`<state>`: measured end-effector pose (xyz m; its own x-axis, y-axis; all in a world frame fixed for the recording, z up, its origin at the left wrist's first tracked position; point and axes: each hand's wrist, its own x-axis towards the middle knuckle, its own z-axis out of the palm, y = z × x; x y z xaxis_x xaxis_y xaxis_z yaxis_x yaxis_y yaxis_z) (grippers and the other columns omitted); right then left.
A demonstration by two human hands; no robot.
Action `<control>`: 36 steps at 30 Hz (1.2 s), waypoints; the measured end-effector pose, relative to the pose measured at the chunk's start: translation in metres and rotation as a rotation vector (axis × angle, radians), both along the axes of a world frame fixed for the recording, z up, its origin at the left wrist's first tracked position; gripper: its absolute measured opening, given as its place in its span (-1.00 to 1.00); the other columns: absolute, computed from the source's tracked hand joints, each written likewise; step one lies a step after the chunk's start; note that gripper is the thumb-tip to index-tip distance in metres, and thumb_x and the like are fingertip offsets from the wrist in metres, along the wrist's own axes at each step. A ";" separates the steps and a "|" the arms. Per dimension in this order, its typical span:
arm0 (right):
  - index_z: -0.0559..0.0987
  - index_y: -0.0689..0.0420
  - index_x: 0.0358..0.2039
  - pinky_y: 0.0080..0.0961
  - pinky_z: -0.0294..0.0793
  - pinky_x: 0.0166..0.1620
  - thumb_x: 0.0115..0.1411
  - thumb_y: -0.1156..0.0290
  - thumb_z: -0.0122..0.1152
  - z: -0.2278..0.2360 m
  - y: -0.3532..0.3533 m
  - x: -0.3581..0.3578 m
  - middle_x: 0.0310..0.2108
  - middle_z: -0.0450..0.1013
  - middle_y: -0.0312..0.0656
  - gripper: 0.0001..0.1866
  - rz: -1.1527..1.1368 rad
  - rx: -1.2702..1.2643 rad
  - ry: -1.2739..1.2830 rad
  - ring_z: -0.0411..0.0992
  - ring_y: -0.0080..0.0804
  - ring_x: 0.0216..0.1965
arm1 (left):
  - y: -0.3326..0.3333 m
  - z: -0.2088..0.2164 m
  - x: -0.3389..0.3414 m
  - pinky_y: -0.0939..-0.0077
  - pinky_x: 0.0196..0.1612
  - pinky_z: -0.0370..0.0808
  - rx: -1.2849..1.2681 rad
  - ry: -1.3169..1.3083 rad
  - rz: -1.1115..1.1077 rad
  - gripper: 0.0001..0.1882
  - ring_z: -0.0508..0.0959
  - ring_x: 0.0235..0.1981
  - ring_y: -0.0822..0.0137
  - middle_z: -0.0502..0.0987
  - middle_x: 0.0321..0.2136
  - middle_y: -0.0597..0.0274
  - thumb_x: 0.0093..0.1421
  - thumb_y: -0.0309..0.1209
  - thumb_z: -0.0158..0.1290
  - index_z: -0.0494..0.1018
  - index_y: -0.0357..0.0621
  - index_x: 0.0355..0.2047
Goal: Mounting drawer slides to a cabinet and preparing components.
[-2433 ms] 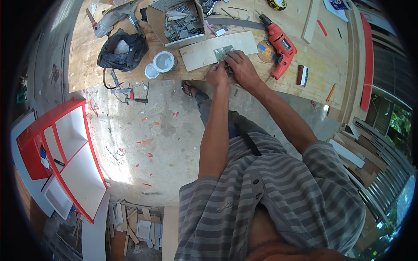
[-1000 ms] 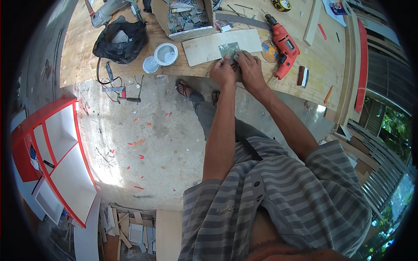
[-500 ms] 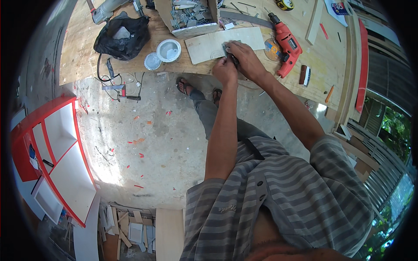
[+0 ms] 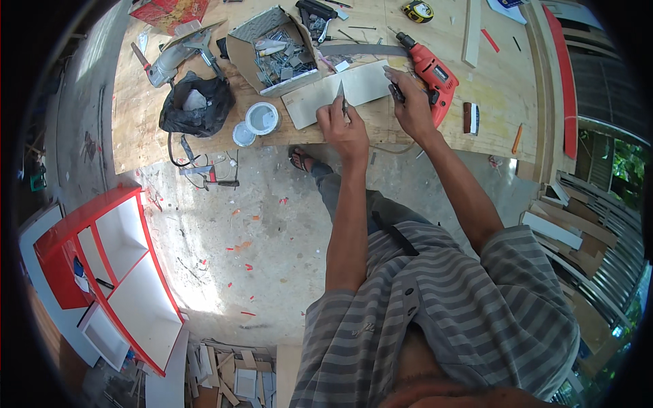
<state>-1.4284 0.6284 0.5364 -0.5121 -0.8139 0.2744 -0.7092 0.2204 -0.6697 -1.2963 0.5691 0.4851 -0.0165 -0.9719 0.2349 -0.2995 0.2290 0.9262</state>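
My left hand pinches a small thin grey-green sheet piece and holds it upright, edge-on, above the near end of a pale rectangular board on the plywood workbench. My right hand hovers over the board's right end, closed on a small dark hand tool, right beside a red power drill. The hands are apart, with bare board between them.
Behind the board stand an open cardboard box of metal parts, a black bag, a white tin with its lid, and a yellow tape measure. On the floor are a red-and-white shelf unit and wood offcuts.
The sheet piece lay flat on the board under both hands; now my left hand has lifted it on edge, and my right hand has moved right toward the drill with the dark tool.
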 end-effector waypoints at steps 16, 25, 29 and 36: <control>0.48 0.25 -0.05 -0.21 0.37 0.18 -0.11 0.60 0.26 -0.049 0.006 0.012 0.04 0.44 0.04 -0.49 0.255 0.180 0.138 0.35 0.01 0.15 | 0.041 -0.018 0.013 0.33 -0.38 0.44 0.591 0.043 -0.219 -0.67 0.56 -0.37 0.21 0.57 -0.24 0.03 0.14 -0.29 0.19 0.45 -0.30 -0.23; 0.44 0.24 0.10 -0.20 0.26 0.28 0.07 0.50 0.13 -0.048 0.015 0.025 0.10 0.41 0.04 -0.49 0.306 0.245 0.204 0.31 -0.03 0.22 | 0.007 -0.051 -0.019 0.55 -0.66 0.38 1.003 0.450 0.011 -0.65 0.48 -0.68 0.44 0.59 -0.50 0.08 0.24 -0.25 0.20 0.49 -0.36 -0.45; 0.47 0.26 -0.03 -0.15 0.22 0.26 0.02 0.49 0.19 -0.047 -0.003 0.022 0.03 0.41 0.02 -0.57 0.237 0.261 0.364 0.32 -0.05 0.15 | 0.011 -0.044 -0.028 0.50 -0.67 0.39 1.002 0.414 0.036 -0.71 0.50 -0.67 0.40 0.58 -0.51 0.12 0.24 -0.29 0.19 0.50 -0.33 -0.36; 0.46 0.27 -0.15 -0.14 0.28 0.14 -0.01 0.48 0.21 -0.040 -0.003 0.033 -0.07 0.41 0.03 -0.64 0.228 0.188 0.352 0.35 0.02 0.03 | 0.009 -0.034 -0.025 0.48 -0.53 0.50 0.957 0.488 0.052 -0.79 0.57 -0.51 0.38 0.60 -0.42 0.15 0.25 -0.37 0.16 0.51 -0.33 -0.32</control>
<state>-1.3957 0.6250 0.4966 -0.2161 -0.9474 0.2363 -0.9310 0.1270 -0.3422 -1.3215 0.5784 0.4515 -0.0797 -0.7523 -0.6540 0.1624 -0.6572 0.7361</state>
